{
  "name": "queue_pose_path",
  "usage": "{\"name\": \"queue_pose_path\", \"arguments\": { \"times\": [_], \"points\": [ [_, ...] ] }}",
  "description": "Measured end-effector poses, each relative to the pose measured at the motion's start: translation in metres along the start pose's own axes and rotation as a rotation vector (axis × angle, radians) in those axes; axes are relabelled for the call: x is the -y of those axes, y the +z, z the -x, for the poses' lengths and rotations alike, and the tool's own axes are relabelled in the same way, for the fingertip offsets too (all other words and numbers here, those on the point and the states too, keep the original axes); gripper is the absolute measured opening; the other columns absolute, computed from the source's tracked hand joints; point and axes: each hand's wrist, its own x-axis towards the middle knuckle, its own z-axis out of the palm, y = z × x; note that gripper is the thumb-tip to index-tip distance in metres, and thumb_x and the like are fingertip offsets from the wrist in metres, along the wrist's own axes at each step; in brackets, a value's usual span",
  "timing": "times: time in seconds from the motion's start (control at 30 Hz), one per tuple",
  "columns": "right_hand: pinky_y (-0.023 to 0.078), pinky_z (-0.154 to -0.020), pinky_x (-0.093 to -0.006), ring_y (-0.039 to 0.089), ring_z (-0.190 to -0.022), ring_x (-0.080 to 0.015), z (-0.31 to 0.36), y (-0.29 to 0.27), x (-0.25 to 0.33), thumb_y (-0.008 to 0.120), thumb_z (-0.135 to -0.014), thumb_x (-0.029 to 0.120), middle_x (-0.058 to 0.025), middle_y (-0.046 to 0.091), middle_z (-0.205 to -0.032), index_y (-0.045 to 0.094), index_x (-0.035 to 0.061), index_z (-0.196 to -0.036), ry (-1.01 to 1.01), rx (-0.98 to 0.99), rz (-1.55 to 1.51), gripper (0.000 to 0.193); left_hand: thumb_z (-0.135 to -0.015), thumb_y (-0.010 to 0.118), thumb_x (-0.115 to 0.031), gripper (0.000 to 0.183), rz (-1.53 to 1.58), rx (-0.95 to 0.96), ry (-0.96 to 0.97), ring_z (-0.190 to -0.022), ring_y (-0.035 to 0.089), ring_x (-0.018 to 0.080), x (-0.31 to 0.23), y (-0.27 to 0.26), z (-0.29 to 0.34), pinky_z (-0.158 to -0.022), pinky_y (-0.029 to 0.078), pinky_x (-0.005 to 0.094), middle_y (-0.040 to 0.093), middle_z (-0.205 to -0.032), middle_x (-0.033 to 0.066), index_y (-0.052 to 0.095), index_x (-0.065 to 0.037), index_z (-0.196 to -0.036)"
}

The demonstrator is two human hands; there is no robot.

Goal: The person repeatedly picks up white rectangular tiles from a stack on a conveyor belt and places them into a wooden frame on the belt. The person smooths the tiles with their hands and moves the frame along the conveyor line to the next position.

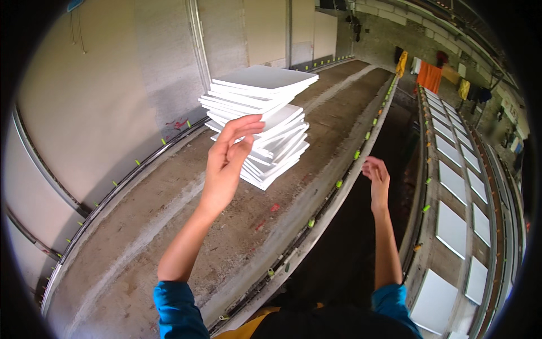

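Fingers of the left hand curl half open, nothing visibly held, at the near left side of a white stack. Rising on the left table, the stack lies far and right of them; its sheets fan unevenly, with no clear long axis, and whether the fingers touch any cannot be told. Farther from it, the right hand hangs loosely bent and seemingly empty over the dark gap between that table and the right table, with its spread panels.
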Motion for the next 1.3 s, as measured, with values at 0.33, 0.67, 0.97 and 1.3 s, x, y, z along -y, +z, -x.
{"name": "queue_pose_path", "arguments": {
  "times": [0.33,0.67,0.97,1.3],
  "points": [
    [0.035,-0.095,-0.0367,0.045,-0.108,-0.0301,-0.135,0.136,0.053,0.061,-0.084,0.014,-0.0126,0.051,-0.113,0.055,0.0053,-0.11,-0.664,0.357,0.384,0.028,-0.092,0.047,-0.01,0.028,-0.258,-0.086,-0.185,-0.108,0.051,0.0163,0.097,-0.03,-0.02,-0.093,0.04,0.0305,0.055,-0.115,0.007,0.051,-0.004,-0.119],
    [0.046,-0.084,-0.0336,0.056,-0.101,-0.0272,-0.223,0.2,0.055,0.059,-0.087,0.021,-0.0111,0.057,-0.116,0.054,0.0054,-0.115,-0.7,0.954,0.244,0.032,-0.087,0.054,-0.014,0.03,-0.537,-0.215,-0.088,-0.112,0.048,0.0248,0.109,0.018,-0.096,-0.089,0.043,0.0352,0.047,-0.122,0.0114,0.052,-0.011,-0.117],
    [0.048,-0.084,-0.0348,0.061,-0.098,-0.0257,-0.264,0.209,0.024,0.065,-0.08,0.025,-0.0107,0.064,-0.106,0.06,0.005,-0.106,-1.175,0.771,-0.016,0.034,-0.092,0.048,-0.036,0.037,-0.499,-0.568,-0.316,-0.101,0.046,0.0172,0.113,0.056,-0.128,-0.089,0.036,0.0307,0.048,-0.104,0.0068,0.052,-0.003,-0.108],
    [0.048,-0.085,-0.0325,0.061,-0.1,-0.0202,-0.257,0.223,0.019,0.063,-0.081,0.027,-0.0066,0.064,-0.107,0.06,0.0069,-0.109,-1.577,0.464,0.084,0.035,-0.089,0.053,-0.031,0.029,-0.136,-0.94,-0.41,-0.082,0.043,0.0091,0.103,0.063,-0.143,-0.075,0.034,0.0252,0.049,-0.098,-0.0002,0.049,-0.01,-0.109]
  ]
}}
